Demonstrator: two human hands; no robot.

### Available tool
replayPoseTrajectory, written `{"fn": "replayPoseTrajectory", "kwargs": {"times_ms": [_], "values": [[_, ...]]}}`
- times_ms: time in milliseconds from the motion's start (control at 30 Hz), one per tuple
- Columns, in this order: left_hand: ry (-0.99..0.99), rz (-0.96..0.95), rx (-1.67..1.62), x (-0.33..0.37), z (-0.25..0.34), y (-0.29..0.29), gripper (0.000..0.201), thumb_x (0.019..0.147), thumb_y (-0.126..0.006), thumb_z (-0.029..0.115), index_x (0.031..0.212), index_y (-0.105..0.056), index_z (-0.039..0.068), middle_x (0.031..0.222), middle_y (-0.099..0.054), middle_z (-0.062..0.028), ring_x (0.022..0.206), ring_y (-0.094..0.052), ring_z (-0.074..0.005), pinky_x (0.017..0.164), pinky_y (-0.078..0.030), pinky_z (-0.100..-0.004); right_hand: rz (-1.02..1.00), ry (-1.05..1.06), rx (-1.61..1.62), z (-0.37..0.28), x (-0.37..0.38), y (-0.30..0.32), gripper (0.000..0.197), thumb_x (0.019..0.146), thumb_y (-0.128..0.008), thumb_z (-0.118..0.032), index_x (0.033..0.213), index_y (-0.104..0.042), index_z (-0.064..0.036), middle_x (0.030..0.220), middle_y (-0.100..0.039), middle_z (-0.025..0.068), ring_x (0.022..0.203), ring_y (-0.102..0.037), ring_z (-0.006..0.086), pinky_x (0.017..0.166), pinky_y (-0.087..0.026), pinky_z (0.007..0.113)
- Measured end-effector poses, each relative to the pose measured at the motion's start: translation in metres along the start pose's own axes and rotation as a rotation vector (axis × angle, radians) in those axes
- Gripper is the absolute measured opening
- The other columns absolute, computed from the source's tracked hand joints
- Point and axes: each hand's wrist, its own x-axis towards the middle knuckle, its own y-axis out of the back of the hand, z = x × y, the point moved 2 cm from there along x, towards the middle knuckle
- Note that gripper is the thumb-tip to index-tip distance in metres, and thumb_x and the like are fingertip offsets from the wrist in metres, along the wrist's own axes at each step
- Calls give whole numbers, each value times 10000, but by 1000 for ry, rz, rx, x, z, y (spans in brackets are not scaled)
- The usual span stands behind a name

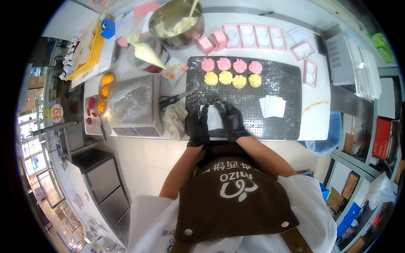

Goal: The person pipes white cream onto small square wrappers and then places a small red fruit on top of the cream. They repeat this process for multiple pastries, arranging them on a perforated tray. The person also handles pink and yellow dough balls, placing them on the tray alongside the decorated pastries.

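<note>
Both my hands wear black gloves and are close together at the near edge of a black dotted mat [270,122]. Between them is a white, thin, soft-looking piece [214,118], perhaps a dough wrapper. My left hand [199,126] grips its left side, with white powder or dough at the fingertips. Curled over its upper right edge are the fingers of my right hand [233,122]. Farther up the mat, pink gathered balls [224,64] form a row above yellow ones [225,77]. White square sheets [275,106] overlap at the mat's right.
Left of the mat are scissors [169,100], a crumpled cloth [174,120] and a floured scale [134,103]. Behind stand a steel bowl [168,38] of cream and a filled piping bag [147,55]. Pink-edged boxes [248,37] line the back; a blue bin [327,137] stands right.
</note>
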Motion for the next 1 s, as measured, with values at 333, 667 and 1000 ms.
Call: {"fn": "replayPoseTrajectory", "kwargs": {"times_ms": [333, 667, 1000], "values": [[140, 43, -314, 8, -5, 5, 329, 997, -604, 300, 1097, -721, 9, 846, -731, -88, 740, -622, -159, 700, -481, -349, -75, 61, -455, -23, 9, 5, 244, 970, -643, -159, 1155, -633, -1, 1104, -652, 46, 1035, -611, 163, 973, -524, 351], [69, -649, -464, 8, -2, 18, 560, 844, -645, -78, 1386, -536, 12, 1210, -652, -92, 1106, -600, -150, 894, -512, -275, -854, 134, -373, 11, 46, 15, 281, 966, -588, -88, 1237, -602, -18, 1132, -648, 107, 1054, -630, 238, 931, -523, 359], [702, -614, -978, 25, 30, 29, 281, 987, -642, 207, 1199, -669, 25, 989, -712, -14, 888, -652, -109, 819, -520, -268, -368, 57, -548, 51, 63, 67, 335, 1051, -484, -137, 1355, -530, -4, 1147, -634, 100, 961, -638, 162, 888, -534, 301]]}}
